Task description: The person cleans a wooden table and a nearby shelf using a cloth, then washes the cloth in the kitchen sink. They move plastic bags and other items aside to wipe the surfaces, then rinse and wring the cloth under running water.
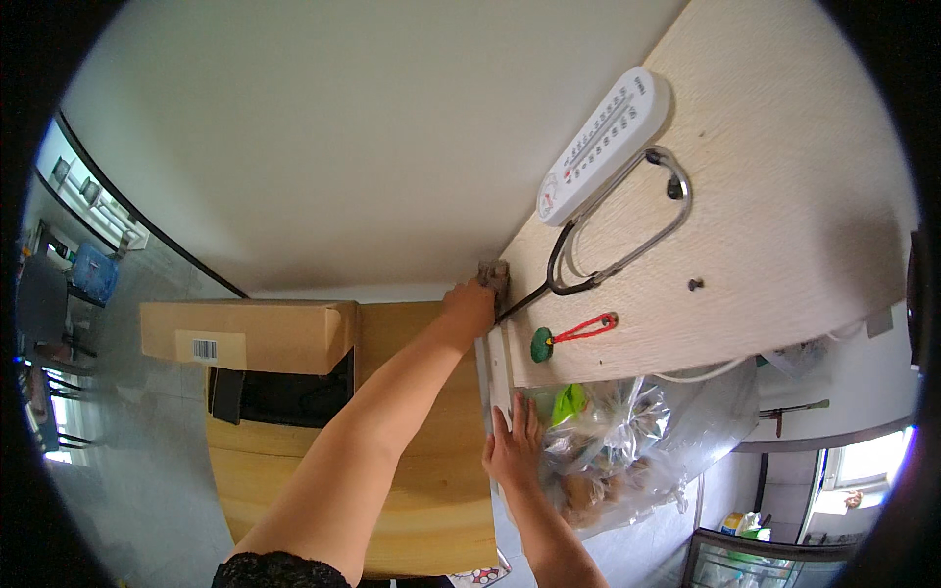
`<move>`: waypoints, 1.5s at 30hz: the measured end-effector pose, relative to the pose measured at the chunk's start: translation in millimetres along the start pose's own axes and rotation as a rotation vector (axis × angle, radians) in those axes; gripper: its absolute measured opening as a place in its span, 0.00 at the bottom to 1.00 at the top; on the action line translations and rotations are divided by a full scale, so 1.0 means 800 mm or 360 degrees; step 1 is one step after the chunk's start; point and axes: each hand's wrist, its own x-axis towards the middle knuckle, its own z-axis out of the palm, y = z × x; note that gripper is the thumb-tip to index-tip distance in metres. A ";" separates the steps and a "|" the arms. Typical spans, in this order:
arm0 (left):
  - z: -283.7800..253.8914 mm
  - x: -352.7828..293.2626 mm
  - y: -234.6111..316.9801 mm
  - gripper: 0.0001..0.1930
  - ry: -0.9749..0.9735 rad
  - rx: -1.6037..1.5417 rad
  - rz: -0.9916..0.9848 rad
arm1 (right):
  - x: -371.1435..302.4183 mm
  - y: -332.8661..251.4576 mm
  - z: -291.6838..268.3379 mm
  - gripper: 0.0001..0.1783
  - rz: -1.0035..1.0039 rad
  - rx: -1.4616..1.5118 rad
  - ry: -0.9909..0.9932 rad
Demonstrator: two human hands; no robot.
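My left hand (470, 306) is closed around a crumpled grey-brown cloth (495, 278). It presses the cloth into the corner between the white wall and the pale wooden panel (765, 206). My right hand (514, 449) lies with fingers stretched out against the panel's lower edge, beside a clear plastic bag (627, 426). A stethoscope (676, 230) hangs on the panel, and its dark tube runs down close to the cloth. Near both hands, a green pendant (542, 344) hangs on a red cord. Above the stethoscope is a white thermometer (603, 147).
A cardboard box (250, 333) and a black open case (284, 397) sit on the yellowish wooden surface (431, 500) to the left. A dark screw (696, 285) sticks out of the panel. At far left stand dark chairs and a blue water jug (95, 272).
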 end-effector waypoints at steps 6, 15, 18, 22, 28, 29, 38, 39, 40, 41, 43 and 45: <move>-0.053 -0.056 -0.011 0.16 0.0205 -0.0483 0.0069 | -0.005 0.010 0.008 0.26 -0.0069 0.0048 0.0124; -0.428 -0.178 0.227 0.22 0.1650 -0.1649 0.1409 | -0.009 -0.009 0.019 0.23 -0.0145 0.0152 0.0152; -0.441 -0.171 0.292 0.16 0.1925 -0.1218 0.1385 | -0.018 0.006 0.007 0.24 -0.0108 0.0126 0.0142; -0.327 -0.162 0.244 0.11 0.1638 -0.0990 0.1109 | -0.035 0.008 0.012 0.24 -0.0233 0.0044 0.0128; -0.366 -0.194 0.251 0.08 0.1593 -0.1134 0.1302 | -0.042 -0.083 -0.117 0.19 -0.0539 0.0288 0.0748; -0.417 -0.209 0.278 0.10 0.1347 -0.1106 0.1350 | -0.051 -0.088 -0.146 0.18 -0.0549 0.0292 0.0864; -0.575 -0.108 0.305 0.20 0.1811 -0.0995 0.0962 | -0.152 -0.086 -0.287 0.17 -0.0401 0.0187 0.1194; -0.553 -0.079 0.286 0.19 0.1814 -0.0893 0.0904 | -0.163 -0.084 -0.290 0.16 -0.0373 0.0238 0.1184; -0.526 -0.063 0.275 0.18 0.1802 -0.0801 0.0849 | -0.177 -0.081 -0.293 0.14 -0.0332 0.0283 0.1169; -0.494 -0.087 0.280 0.18 0.1783 -0.0864 0.0881 | -0.191 -0.075 -0.300 0.15 -0.0311 0.0289 0.1191; -0.478 -0.135 0.293 0.17 0.1847 -0.0911 0.1073 | -0.209 -0.082 -0.322 0.15 -0.0191 0.0212 0.1207; -0.495 -0.173 0.312 0.16 0.2013 -0.0916 0.1406 | -0.216 -0.087 -0.331 0.15 -0.0156 0.0183 0.1177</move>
